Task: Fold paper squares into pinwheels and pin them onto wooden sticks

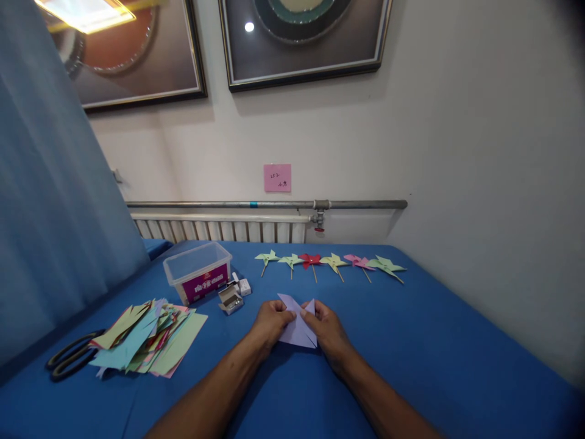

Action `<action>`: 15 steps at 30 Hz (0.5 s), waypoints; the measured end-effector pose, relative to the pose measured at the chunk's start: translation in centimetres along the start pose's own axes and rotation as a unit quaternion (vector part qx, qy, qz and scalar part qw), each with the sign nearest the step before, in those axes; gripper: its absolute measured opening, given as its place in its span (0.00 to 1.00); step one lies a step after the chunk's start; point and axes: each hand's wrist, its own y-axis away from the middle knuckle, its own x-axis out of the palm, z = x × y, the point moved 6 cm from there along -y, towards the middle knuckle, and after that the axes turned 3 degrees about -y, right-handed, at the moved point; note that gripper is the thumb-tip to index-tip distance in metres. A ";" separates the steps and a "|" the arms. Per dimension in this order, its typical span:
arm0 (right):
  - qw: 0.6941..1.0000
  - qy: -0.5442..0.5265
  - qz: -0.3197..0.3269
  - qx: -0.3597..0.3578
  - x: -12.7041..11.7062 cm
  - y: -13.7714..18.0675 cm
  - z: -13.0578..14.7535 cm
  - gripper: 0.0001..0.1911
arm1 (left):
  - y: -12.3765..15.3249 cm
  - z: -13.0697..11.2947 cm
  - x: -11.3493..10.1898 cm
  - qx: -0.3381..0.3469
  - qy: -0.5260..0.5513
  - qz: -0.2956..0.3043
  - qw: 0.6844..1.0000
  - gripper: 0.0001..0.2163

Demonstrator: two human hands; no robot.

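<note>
A lilac paper square [296, 336] with slits cut in from its corners is held up over the blue table, in the middle of the head view. My left hand [273, 320] pinches its left side between thumb and fingers. On the opposite side my right hand [325, 328] grips the paper, thumb pressed near the centre. Both thumbs almost meet. The fingers behind the sheet are partly hidden. Beyond my hands lies a row of finished paper pinwheels on sticks, among them a red one [311, 260] and a pale yellow one [334, 262].
Left of my hands stand a clear plastic tub [172, 266] and small open boxes [231, 300]. Nearer lie a heap of coloured paper scraps [141, 338] and black-handled scissors [68, 360]. A blue curtain [59, 183] hangs at the left. Behind the table are a radiator [219, 230] and pipe [365, 205].
</note>
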 end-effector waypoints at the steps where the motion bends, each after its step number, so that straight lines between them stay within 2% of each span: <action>1: 1.000 -0.004 0.004 0.001 0.0 0.0 0.0 0.20 | 0.0 -0.1 -0.2 -0.001 0.003 -0.008 1.000 0.16; 6: 0.998 -0.061 0.023 0.002 0.6 0.4 0.4 0.19 | -0.1 -0.5 -1.2 0.003 0.044 -0.035 0.998 0.13; 11: 0.990 -0.124 0.061 0.007 1.6 1.0 1.1 0.18 | -0.2 -0.6 -1.7 -0.007 0.109 -0.030 0.994 0.08; 15: 0.989 -0.127 0.078 0.002 2.0 1.0 1.2 0.24 | -0.2 -0.6 -1.6 -0.015 0.132 -0.015 0.991 0.08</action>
